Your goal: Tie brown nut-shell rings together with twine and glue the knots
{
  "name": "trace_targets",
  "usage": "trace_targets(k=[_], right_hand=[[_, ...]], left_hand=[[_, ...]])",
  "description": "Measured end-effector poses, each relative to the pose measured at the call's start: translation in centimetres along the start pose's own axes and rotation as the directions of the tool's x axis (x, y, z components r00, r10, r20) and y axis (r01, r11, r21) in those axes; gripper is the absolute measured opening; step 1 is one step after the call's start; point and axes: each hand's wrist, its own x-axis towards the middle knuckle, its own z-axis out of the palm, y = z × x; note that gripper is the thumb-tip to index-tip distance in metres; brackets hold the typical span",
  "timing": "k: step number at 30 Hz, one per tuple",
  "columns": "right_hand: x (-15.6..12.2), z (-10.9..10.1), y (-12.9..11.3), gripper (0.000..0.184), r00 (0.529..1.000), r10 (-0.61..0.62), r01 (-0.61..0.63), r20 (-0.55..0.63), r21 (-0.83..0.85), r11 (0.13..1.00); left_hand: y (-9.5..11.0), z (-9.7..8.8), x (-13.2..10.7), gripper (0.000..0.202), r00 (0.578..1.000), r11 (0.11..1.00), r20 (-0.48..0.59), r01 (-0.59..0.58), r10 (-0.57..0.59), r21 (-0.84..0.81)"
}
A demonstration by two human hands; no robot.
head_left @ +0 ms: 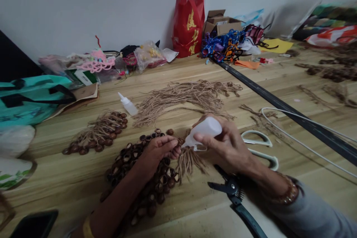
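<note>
My right hand [228, 145] is wrapped round a white squeeze bottle [209, 129], tilted with its nozzle down and to the left. The nozzle tip is close to the fingertips of my left hand [160, 148], which are pinched together. What they hold is small and brown, too hidden to name. Beneath my left hand and forearm lies a pile of brown nut shells [128, 160], many of them opened. A bunch of short brown twine [191, 161] lies below the bottle's nozzle.
Long twine strands [181, 98] lie beyond my hands, near a second small bottle [128, 105]. Shells with twine [97, 134] sit at left. Pruning shears [232, 189] and pale-handled scissors [263, 158] lie at right, near a white cable [295, 111]. A red bag [188, 20] stands by the wall.
</note>
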Motion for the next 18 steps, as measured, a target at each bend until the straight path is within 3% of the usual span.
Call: trace_targets(k=[5,10,13,18], right_hand=[[1.0,-1.4,1.0,0.025,0.979,0.079,-0.031,-0.190,0.242,0.970],[1.6,-1.7,1.7,0.025,0.973,0.123,-0.042,-0.193,0.377,0.925],[1.5,-1.5,1.8,0.025,0.976,0.127,-0.055,-0.177,0.361,0.931],[0.8,-1.0,1.4,0.025,0.984,0.122,-0.093,-0.129,0.209,0.974]], left_hand=[[-0.1,0.1,-0.1,0.019,0.998,0.993,-0.042,-0.046,0.051,0.110],[0.3,1.4,-0.6,0.015,0.968,0.927,-0.164,-0.121,0.189,0.356],[0.5,2.0,-1.1,0.010,0.942,0.869,-0.200,-0.148,0.269,0.473],[0.1,2.1,-1.3,0.009,0.891,0.737,-0.173,-0.224,0.420,0.637]])
